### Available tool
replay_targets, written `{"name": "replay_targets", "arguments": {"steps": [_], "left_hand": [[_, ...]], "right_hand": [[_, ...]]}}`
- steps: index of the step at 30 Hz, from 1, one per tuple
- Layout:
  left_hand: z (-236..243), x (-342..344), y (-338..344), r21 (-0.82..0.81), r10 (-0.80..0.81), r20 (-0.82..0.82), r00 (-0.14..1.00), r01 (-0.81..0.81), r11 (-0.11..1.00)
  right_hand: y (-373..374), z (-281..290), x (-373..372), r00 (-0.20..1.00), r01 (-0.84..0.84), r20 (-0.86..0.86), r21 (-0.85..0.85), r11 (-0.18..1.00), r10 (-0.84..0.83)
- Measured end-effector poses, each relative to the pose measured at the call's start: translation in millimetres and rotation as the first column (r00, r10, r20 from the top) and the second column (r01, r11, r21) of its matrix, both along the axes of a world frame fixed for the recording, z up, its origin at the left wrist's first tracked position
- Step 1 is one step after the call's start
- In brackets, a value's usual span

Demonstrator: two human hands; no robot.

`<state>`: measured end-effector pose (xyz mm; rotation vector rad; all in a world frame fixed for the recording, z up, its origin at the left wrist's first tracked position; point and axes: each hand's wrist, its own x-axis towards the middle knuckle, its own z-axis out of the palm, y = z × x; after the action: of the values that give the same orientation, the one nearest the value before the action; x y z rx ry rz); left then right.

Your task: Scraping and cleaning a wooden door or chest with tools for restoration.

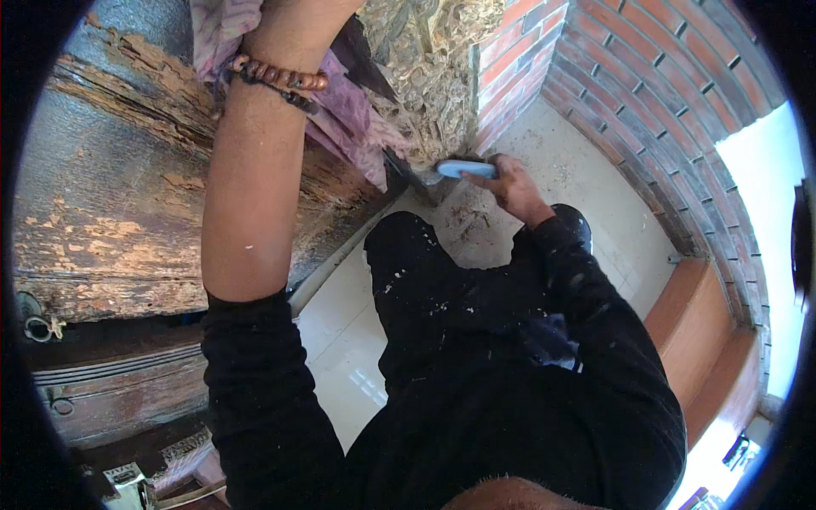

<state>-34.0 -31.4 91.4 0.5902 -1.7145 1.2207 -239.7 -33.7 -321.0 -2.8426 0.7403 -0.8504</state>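
My right hand (517, 190) is closed around a light-blue, oval-backed brush (463, 168); its bristles are hidden from view. The brush is at the lower edge of a carved, gold-brown wooden panel (438, 68), just above the floor. My left arm stretches up past a beaded bracelet, and the left hand (316, 10) is cut off by the top edge, so its fingers do not show. Under that wrist hangs a crumpled pink-purple cloth (355, 127), draped along the panel's side.
Worn wood with peeling finish (110, 170) fills the left side, above drawers with ring pulls (61, 406). A brick wall (654, 93) curves along the right, with a brown wooden step (693, 310) below. Dusty debris (472, 217) lies on the pale tiles between my knees.
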Motion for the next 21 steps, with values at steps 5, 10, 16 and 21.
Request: {"name": "replay_targets", "arguments": {"steps": [5,10,16,21], "left_hand": [[1,-7,1,0.006,-0.022,0.006,1.000,0.022,1.000],[4,-8,10,0.056,-0.023,-0.027,0.999,0.024,0.998],[3,0,-3,-0.058,-0.030,0.040,0.999,0.032,0.998],[-3,-23,11,0.164,0.084,-0.096,0.992,-0.067,0.984]], "right_hand": [[9,24,52,0.996,-0.081,-0.051,-0.172,0.982,0.073],[-3,-50,-4,0.953,0.259,0.085,0.266,0.928,-0.291],[48,-11,5,0.387,0.243,0.174,0.928,0.282,-0.906],[29,-5,96,0.474,0.374,0.346,0.753,0.541,-0.810]]}}
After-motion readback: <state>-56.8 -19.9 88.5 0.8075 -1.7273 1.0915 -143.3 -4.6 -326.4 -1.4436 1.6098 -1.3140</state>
